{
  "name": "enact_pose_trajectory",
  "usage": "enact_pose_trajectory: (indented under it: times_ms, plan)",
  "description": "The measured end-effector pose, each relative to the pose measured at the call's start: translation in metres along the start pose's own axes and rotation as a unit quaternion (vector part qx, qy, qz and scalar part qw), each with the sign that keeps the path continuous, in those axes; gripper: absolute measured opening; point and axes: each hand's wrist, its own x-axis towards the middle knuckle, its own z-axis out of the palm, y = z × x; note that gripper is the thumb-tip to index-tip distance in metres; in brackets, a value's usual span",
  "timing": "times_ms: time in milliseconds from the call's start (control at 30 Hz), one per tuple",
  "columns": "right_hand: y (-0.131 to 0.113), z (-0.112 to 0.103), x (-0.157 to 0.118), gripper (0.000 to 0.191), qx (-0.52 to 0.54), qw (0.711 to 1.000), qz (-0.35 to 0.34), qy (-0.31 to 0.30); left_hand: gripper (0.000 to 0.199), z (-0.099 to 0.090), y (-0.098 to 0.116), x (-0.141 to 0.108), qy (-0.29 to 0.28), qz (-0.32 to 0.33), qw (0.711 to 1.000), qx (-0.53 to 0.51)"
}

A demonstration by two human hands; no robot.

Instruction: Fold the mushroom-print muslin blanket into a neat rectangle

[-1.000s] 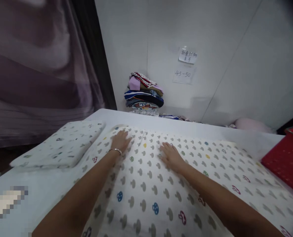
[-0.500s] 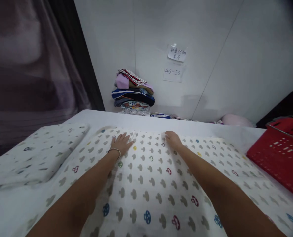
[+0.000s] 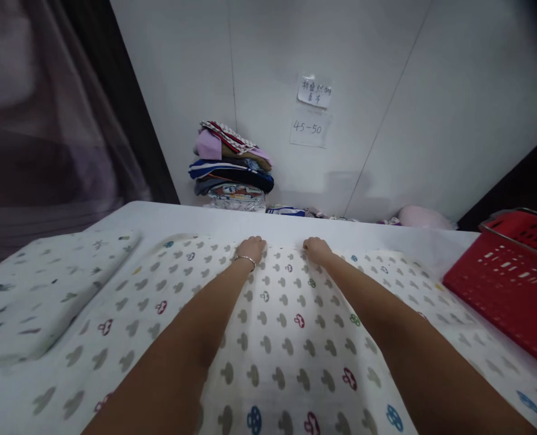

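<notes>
A white cloth (image 3: 295,347) printed with grey and coloured mushrooms lies spread over the white table and runs down toward me. My left hand (image 3: 252,249), with a bracelet at its wrist, is closed on the cloth's far edge, left of centre. A short way to the right, my right hand (image 3: 317,249) has its fingers curled on the same edge. Both arms reach forward over the cloth. The fingertips are partly hidden.
A folded patterned cloth (image 3: 46,290) lies on the table at the left. A red basket (image 3: 508,284) stands at the right. Beyond the table (image 3: 196,219), a stack of folded fabrics (image 3: 232,169) sits by the wall, with a pink bundle (image 3: 424,217) further right.
My left hand has moved right along the far edge, from lying spread on the cloth to closed on it. My right hand stays at the edge. The view has shifted slightly.
</notes>
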Motion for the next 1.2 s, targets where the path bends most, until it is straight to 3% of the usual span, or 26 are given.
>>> enact_pose_trajectory:
  times_ms: [333,800,967,1200]
  plan:
    - [-0.002,0.006,0.008,0.015,-0.001,0.997,0.04,0.059,0.035,-0.006,0.011,0.015,0.009,-0.112,0.993,-0.021]
    - [-0.013,0.021,0.011,0.029,0.007,0.991,0.09,0.101,0.037,-0.002,0.014,0.02,0.016,-0.167,0.984,-0.054]
    - [-0.013,0.017,0.012,0.028,0.016,0.992,0.082,0.094,0.042,-0.001,0.018,0.026,0.008,-0.157,0.986,-0.051]
    - [-0.019,0.009,0.006,0.024,0.038,0.996,0.006,0.084,0.039,0.001,0.019,0.019,0.01,-0.084,0.993,-0.084]
